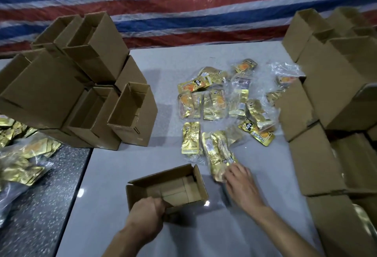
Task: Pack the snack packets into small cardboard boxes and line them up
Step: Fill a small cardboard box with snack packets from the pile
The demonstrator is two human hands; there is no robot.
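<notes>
Loading step, I'd say. The left hand [145,214] has its grip clamped over the near wall of the small open box [167,187], which sits on the table [122,165] right in front, nothing in it yet. The right hand [242,185] rests on a bundle of gold packets [219,154] at the box's 2 o'clock; it's too blurry to tell if that grip is closed round them. The next move probably calls for lifting the bundle and dropping it in flat. Loose packets [216,103] lie at 12 to 1 o'clock: shiny gold foil, orange picture, some in clear wrap.
</notes>
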